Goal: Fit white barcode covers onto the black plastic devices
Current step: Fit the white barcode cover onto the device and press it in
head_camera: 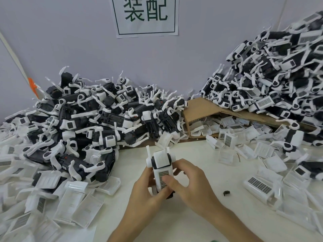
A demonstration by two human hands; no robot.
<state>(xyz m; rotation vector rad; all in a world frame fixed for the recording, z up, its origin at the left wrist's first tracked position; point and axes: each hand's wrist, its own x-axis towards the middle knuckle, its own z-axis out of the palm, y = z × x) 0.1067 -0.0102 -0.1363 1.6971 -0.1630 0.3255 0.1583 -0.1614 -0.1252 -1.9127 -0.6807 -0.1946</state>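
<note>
I hold one black device (pixel 161 160) upright in both hands, just above the near middle of the desk (pixel 197 154). My left hand (pixel 146 188) curls round its left side and my right hand (pixel 191 180) round its right. A white barcode cover (pixel 163 178) sits on the device's near face, with a thumb pressing on the barcode. To the left rises a heap of devices (pixel 97 119); a taller heap (pixel 279 75) stands far right on a cardboard box (pixel 201 109). Loose covers (pixel 258 186) lie scattered on both sides. A small black piece (pixel 226 193) lies right of my hands.
</note>
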